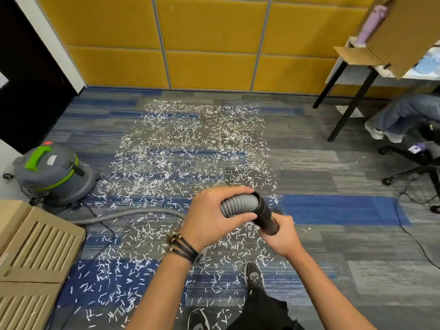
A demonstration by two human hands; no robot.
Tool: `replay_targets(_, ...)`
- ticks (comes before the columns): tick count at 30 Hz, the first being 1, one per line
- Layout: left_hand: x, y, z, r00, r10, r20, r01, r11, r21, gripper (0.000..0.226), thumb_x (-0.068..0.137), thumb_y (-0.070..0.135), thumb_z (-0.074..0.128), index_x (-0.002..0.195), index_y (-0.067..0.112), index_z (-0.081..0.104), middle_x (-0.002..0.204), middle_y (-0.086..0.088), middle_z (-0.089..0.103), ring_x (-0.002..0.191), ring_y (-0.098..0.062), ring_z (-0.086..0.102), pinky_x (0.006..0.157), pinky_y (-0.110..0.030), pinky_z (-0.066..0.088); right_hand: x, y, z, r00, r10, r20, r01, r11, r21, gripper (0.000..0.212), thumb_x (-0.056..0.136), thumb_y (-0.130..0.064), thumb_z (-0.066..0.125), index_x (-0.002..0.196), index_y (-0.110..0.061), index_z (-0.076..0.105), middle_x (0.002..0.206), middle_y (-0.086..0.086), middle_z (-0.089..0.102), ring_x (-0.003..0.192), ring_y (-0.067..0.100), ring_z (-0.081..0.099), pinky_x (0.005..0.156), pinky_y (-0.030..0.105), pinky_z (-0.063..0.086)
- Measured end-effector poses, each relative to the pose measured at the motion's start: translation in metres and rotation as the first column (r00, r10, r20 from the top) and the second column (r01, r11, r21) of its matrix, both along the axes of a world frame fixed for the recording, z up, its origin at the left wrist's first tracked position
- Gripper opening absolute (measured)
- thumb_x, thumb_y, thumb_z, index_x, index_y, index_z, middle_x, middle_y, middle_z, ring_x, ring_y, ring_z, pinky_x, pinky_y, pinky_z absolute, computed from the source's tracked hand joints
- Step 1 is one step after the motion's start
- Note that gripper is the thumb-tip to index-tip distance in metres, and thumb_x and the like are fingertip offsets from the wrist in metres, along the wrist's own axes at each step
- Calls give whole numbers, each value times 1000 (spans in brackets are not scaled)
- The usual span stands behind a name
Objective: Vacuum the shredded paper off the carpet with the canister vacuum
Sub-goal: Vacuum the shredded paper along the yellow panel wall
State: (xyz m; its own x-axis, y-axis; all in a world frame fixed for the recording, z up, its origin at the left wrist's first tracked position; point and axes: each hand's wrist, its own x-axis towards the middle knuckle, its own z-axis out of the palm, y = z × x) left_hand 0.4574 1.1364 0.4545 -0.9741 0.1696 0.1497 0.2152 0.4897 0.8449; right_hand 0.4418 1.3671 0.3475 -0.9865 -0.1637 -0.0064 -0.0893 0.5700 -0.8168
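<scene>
The shredded paper [190, 148] lies thick over the carpet [333, 210], spreading right from the base of the canister vacuum [52, 172]. Further right of the vacuum and nearer the camera, the left hand [209, 215] wraps the grey ribbed hose [238, 206] while the right hand [283, 236] grips the black cuff [265, 215] on its end. Both hands are closed firmly. This looks like seating the cuff: steady the hose, twist the cuff squarely, avoid kinking. The vacuum's white label [53, 160] is too small to read, and no brand shows.
</scene>
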Motion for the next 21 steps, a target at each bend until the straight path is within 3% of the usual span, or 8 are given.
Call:
replay_targets(4, 22, -18, -7, 999, -34, 36, 32, 999, 43, 49, 73, 40, 94, 119, 45, 76, 106, 29, 75, 99, 6, 70, 92, -23, 57, 31, -16, -4, 1000, -20, 12, 21, 999, -26, 29, 65, -12, 67, 55, -33, 50, 46, -15, 44, 44, 6, 37, 47, 14, 27)
replay_targets(9, 40, -17, -6, 999, -44, 33, 41, 996, 80, 49, 74, 39, 95, 120, 41, 78, 104, 28, 76, 97, 7, 71, 90, -19, 56, 54, -8, -3, 999, -35, 16, 35, 999, -5, 30, 65, -14, 70, 60, -41, 58, 48, -15, 47, 45, 6, 39, 48, 15, 30)
replay_targets(13, 34, -3, -1, 1000, 22, -14, -21, 998, 64, 49, 77, 42, 92, 123, 43, 75, 103, 28, 75, 94, 8, 69, 88, -14, 54, 40, 5, 8, 997, -68, -29, 69, 998, 16, 31, 62, -13, 71, 56, -36, 51, 47, -16, 48, 44, 7, 39, 46, 13, 29)
replay_targets(17, 22, 7, -4, 999, -31, 25, 30, 999, 11, 51, 78, 46, 91, 125, 44, 74, 108, 28, 74, 98, 10, 67, 92, -19, 56, 32, 11, 6, 999, -50, -13, 50, 998, 23, 31, 63, -12, 71, 60, -37, 53, 48, -18, 51, 43, 6, 43, 47, 11, 32)
replay_targets(21, 16, 12, -6, 994, -94, 53, 90, 993, 76, 50, 75, 39, 94, 122, 39, 77, 113, 24, 76, 105, 8, 69, 96, -16, 53, 37, 19, -5, 997, -64, 36, 64, 998, -14, 21, 65, -12, 71, 61, -27, 56, 49, -16, 51, 44, 5, 43, 47, 13, 33)
